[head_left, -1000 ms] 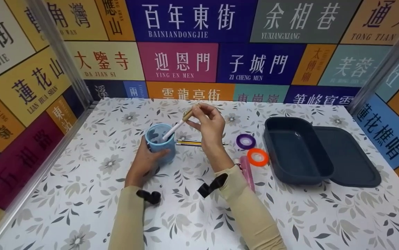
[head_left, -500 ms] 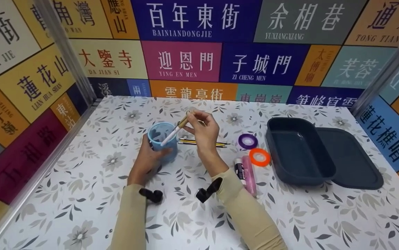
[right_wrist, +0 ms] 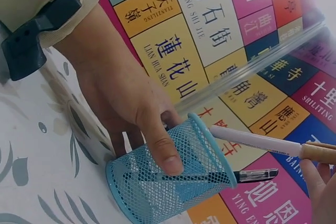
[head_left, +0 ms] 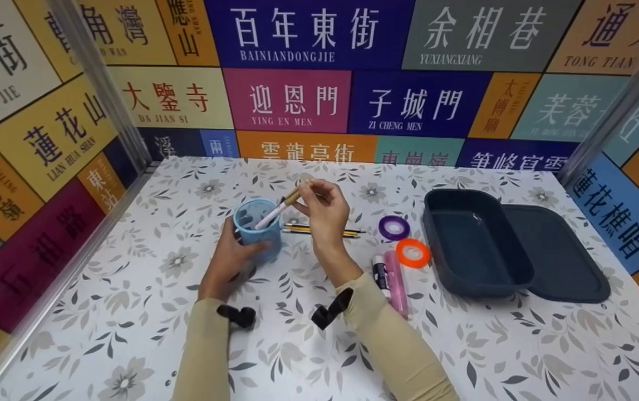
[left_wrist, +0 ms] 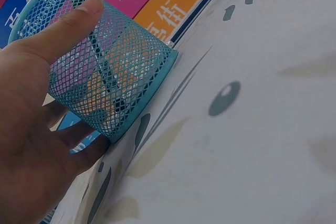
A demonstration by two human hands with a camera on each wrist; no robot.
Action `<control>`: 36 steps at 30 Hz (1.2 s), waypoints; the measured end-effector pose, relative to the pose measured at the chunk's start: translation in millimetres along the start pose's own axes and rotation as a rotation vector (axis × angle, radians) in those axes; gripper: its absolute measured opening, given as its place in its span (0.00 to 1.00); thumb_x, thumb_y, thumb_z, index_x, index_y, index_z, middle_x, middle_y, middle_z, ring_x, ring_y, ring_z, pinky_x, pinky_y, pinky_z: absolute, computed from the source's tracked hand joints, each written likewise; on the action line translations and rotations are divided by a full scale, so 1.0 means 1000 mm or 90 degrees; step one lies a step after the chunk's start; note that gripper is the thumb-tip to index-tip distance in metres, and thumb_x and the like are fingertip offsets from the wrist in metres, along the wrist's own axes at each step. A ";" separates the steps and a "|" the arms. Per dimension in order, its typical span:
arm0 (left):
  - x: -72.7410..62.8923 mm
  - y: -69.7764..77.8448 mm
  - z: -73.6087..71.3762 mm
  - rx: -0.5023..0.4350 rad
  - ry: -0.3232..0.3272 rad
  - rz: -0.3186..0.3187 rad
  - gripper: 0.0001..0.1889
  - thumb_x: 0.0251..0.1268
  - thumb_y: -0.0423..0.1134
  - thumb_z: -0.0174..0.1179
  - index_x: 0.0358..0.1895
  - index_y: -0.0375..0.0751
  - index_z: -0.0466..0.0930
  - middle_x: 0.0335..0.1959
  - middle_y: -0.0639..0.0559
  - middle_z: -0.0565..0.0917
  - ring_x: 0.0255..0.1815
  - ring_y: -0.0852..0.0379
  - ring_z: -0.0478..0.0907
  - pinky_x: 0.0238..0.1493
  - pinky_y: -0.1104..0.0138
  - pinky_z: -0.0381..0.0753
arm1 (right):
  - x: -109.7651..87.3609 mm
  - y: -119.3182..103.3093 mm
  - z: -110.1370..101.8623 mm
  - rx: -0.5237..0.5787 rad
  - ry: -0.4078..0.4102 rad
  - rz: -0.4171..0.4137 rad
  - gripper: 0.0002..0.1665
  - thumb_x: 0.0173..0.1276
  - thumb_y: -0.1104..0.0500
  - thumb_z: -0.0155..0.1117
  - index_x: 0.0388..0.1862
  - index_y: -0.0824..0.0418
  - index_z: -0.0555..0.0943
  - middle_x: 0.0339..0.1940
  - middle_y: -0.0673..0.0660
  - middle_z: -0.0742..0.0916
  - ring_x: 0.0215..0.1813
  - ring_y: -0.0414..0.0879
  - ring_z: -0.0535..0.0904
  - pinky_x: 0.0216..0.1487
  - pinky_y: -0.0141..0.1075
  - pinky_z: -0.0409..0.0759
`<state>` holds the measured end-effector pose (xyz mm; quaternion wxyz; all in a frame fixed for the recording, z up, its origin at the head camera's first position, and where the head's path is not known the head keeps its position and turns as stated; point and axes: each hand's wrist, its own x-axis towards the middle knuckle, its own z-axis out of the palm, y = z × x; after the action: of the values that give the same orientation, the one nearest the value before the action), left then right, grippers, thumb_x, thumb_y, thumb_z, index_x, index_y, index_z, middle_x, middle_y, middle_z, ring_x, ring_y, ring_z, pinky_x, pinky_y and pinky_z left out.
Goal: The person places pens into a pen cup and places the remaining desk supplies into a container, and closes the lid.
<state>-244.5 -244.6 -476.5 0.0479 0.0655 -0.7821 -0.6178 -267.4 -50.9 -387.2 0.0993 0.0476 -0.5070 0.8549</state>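
My left hand (head_left: 230,259) grips a light blue mesh pen cup (head_left: 268,245), thumb along the near side. In the left wrist view the cup (left_wrist: 126,61) appears tilted, its base edge close to the patterned tabletop. Between thumb and fingers, my right hand (head_left: 326,214) pinches a white pen (head_left: 271,216) by its tan end. The pen slants down over the cup's mouth, its white end at or just within the rim. A dark pen with a clear cap (right_wrist: 257,175) stands in the cup in the right wrist view. My right palm is hidden there.
Several pencils (head_left: 322,230) lie behind my right wrist. To the right are a purple ring (head_left: 382,229), an orange ring (head_left: 400,255), a black-and-white tube (head_left: 380,275) and a pink tube (head_left: 396,284). Beyond stands a dark open box (head_left: 475,245) overlapping its lid (head_left: 567,250).
My right hand has come down and slightly left with the pen, uncovering the black-and-white tube and more of the pencils. My left hand keeps its hold on the cup.
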 end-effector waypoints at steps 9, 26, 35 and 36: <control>0.001 -0.001 0.000 0.025 0.007 -0.002 0.57 0.46 0.47 0.80 0.78 0.49 0.50 0.76 0.46 0.64 0.79 0.47 0.60 0.82 0.53 0.56 | -0.002 0.007 -0.002 -0.055 -0.034 -0.005 0.15 0.64 0.66 0.71 0.49 0.70 0.80 0.40 0.55 0.85 0.40 0.44 0.85 0.49 0.43 0.89; 0.002 0.000 0.001 0.000 0.016 0.015 0.56 0.47 0.44 0.80 0.77 0.45 0.52 0.75 0.43 0.65 0.77 0.46 0.61 0.81 0.53 0.58 | 0.000 0.010 -0.006 -0.199 -0.128 0.105 0.14 0.66 0.62 0.70 0.50 0.64 0.85 0.43 0.56 0.88 0.42 0.40 0.86 0.48 0.37 0.89; 0.002 -0.001 0.000 -0.008 0.011 -0.005 0.57 0.44 0.46 0.81 0.77 0.49 0.53 0.74 0.45 0.67 0.76 0.46 0.63 0.79 0.53 0.62 | 0.001 0.015 -0.010 -0.267 -0.182 0.157 0.14 0.66 0.61 0.70 0.50 0.63 0.86 0.44 0.56 0.88 0.47 0.49 0.87 0.48 0.34 0.88; 0.002 -0.001 -0.001 -0.011 0.009 -0.003 0.57 0.44 0.46 0.81 0.77 0.49 0.53 0.74 0.45 0.67 0.76 0.47 0.63 0.79 0.53 0.62 | 0.002 0.015 -0.010 -0.269 -0.184 0.158 0.14 0.67 0.61 0.70 0.50 0.63 0.86 0.45 0.57 0.88 0.48 0.51 0.87 0.48 0.34 0.88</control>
<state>-246.2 -245.9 -477.2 0.0525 0.0717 -0.7765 -0.6239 -272.1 -49.2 -404.7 -0.0712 0.0846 -0.6850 0.7201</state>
